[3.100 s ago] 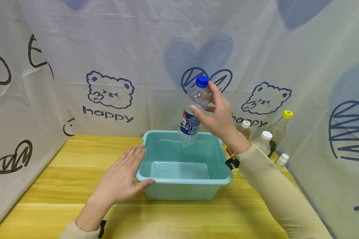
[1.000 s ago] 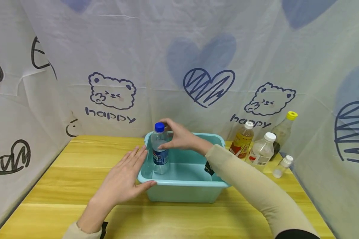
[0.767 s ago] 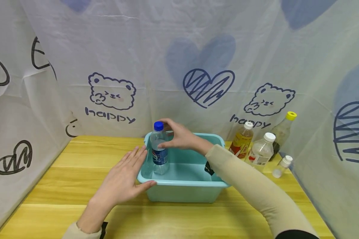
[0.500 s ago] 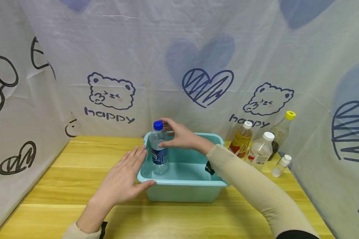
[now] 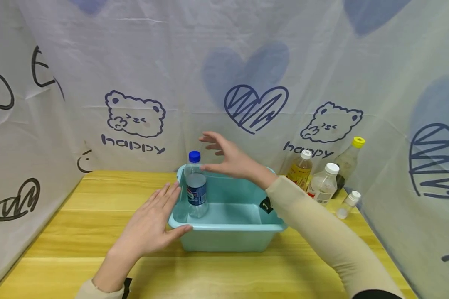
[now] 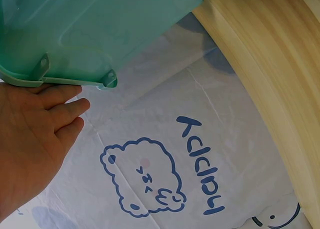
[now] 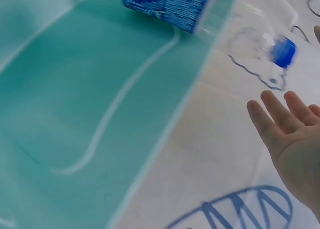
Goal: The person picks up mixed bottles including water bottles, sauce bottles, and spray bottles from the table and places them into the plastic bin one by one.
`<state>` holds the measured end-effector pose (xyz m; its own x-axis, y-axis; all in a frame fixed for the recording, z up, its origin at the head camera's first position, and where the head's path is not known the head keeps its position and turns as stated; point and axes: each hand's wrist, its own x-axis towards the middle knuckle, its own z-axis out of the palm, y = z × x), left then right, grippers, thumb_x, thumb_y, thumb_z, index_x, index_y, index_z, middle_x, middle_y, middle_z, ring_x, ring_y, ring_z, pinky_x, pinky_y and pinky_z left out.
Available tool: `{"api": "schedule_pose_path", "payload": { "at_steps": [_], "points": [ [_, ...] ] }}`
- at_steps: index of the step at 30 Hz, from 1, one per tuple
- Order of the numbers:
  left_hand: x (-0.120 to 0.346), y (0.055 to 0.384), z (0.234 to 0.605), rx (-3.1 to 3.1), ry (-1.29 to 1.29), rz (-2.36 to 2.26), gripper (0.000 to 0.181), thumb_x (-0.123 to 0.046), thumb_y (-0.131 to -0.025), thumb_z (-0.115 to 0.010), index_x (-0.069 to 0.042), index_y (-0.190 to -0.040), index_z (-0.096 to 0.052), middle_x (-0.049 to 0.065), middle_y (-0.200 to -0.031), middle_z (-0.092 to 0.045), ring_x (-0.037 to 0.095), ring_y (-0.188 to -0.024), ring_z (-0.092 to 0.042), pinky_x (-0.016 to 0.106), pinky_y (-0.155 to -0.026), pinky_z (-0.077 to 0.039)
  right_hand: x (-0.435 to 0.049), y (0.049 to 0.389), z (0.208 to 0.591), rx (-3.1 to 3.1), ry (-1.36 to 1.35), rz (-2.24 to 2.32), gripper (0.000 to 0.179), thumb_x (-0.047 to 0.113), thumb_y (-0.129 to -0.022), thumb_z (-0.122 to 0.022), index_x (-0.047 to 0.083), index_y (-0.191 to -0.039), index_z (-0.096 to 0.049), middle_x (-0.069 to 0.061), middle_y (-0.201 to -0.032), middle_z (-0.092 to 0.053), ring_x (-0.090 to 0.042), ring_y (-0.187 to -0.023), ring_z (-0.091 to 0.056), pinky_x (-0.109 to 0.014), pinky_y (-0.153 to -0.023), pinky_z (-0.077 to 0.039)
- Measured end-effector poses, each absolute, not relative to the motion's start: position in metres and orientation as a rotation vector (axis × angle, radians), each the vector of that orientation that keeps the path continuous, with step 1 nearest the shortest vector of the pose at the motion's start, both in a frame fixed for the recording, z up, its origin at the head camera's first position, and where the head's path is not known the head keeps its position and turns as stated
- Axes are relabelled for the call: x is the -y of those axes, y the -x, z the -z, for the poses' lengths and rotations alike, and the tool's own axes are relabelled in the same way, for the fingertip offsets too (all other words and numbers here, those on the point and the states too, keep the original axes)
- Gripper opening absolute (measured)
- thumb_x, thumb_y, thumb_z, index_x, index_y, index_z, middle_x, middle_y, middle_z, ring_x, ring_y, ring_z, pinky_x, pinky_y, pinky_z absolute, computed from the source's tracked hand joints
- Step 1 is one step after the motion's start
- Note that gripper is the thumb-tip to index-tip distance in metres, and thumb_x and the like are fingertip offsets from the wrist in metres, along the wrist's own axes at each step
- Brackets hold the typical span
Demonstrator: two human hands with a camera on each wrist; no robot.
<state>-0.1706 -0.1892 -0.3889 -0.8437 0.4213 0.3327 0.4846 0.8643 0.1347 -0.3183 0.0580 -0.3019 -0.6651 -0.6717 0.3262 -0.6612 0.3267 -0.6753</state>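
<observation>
Blue-capped bottle: here it is (image 5: pixel 196 195), standing upright inside the tub at the left end, blue label round its middle.
Tub: pale teal, rectangular, its rim (image 5: pixel 239 227) running round the bottle, the whole thing sitting on the wooden table (image 5: pixel 97 270).
Right hand: up over the back of the tub (image 5: pixel 235 160), fingers spread and lightly bent, gripping nothing; the fingertips are apart from the blue cap, though whether the thumb touches the bottle, I can't tell.
Left hand: flat and steady-looking (image 5: pixel 149 226), fingers straight against the tub's left side, thumb reaching the front rim, nothing grasped.
Right-hand line-up: yellow-labelled bottle (image 5: pixel 299 172), clear white-capped bottle (image 5: pixel 323 185), yellow-capped bottle (image 5: pixel 348 164) behind, small white-capped bottle (image 5: pixel 348 205) at the end.
Backdrop: pale sheet (image 5: pixel 188 54) with hearts, bears and "happy".
</observation>
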Motion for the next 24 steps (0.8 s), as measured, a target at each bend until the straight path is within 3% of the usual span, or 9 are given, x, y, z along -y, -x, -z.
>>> {"api": "schedule_pose_path", "payload": {
  "at_steps": [14,24],
  "points": [
    [0.189,0.170,0.387,2.774,0.666,0.310,0.101,-0.071,-0.096,-0.054,0.002,-0.162,-0.029,0.018,-0.170,-0.025,0.039,-0.155,-0.027,0.052,-0.127,-0.026,-0.097,0.295,0.256,-2.787,1.464,1.460,0.086,0.009,-0.089,-0.083,0.002,-0.159,-0.032,-0.013,-0.160,-0.046,-0.030,-0.140,-0.053,-0.047,-0.115,-0.047],
    [0.188,0.171,0.387,2.760,0.671,0.304,0.101,-0.071,-0.096,-0.055,0.002,-0.161,-0.030,0.017,-0.170,-0.025,0.040,-0.155,-0.028,0.052,-0.127,-0.026,-0.138,0.278,0.256,-2.962,1.375,1.556,0.084,0.008,-0.090,-0.082,0.006,-0.159,-0.033,-0.006,-0.161,-0.046,-0.028,-0.141,-0.052,-0.044,-0.117,-0.045]
  ]
}}
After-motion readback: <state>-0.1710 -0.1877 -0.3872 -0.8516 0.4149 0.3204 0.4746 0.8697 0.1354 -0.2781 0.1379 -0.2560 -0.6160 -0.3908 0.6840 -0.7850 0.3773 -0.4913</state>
